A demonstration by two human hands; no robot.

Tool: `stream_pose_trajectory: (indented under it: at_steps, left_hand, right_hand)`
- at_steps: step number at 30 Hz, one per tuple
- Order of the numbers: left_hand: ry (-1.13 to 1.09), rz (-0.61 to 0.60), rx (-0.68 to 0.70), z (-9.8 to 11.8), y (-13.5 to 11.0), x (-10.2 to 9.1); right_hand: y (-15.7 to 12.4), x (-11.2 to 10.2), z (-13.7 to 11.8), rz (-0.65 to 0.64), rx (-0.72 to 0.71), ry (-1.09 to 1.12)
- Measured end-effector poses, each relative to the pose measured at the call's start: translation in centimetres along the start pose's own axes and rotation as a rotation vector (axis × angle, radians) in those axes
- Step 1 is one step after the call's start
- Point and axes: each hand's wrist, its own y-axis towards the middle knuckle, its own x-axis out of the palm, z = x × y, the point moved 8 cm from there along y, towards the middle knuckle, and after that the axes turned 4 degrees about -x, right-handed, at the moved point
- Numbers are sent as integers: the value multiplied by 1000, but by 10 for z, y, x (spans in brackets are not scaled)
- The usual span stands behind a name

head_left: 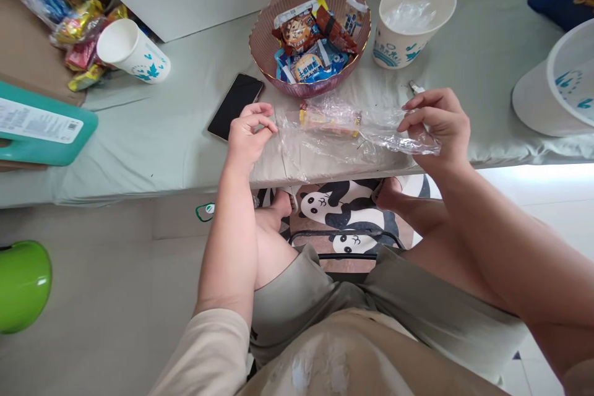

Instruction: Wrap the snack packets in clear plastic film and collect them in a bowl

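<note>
A clear plastic bag [334,139] lies stretched along the front edge of the pale green table [185,117], with a yellow snack packet [327,120] inside it. My left hand [248,133] pinches the bag's left end, fingers curled. Over at the other end, my right hand [439,120] grips it, where the plastic bunches up. Just behind the bag stands a pink ribbed bowl [264,52] filled with several wrapped snacks.
A black phone [235,105] lies left of the bowl. A white paper bucket [413,15] holding clear plastic stands to the bowl's right, another [561,83] lies tipped at the far right, a paper cup [132,49] at the left. Loose snacks [69,18] are piled at the back left.
</note>
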Motion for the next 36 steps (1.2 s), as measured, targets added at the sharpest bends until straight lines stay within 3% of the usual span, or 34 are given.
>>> stream_pose_trajectory:
  at_steps: [5,9,13,20,27,32,36]
  left_hand:
    - [92,-86,111,20,-15,7]
    - [364,-40,272,53,-37,22]
    - [380,-1,293,70,-46,32]
    - [356,5,388,77,-61,20]
    - [503,-164,523,77,-90,44]
    - [592,-161,617,78,-95,46]
    - [587,-151,611,79,-94,46]
  right_hand:
    - [-2,-3,4,-88,-16,-119]
    - [-4,-1,2,-115,-8,-123]
    - [-4,2,2,-118,28,-116]
    - [1,-4,5,-121,37,-186]
    - [2,-19,13,-185,-40,-254]
    - [-7,-24,22,-294,-65,-390]
    - [-15,-23,5,-327,-110,-309]
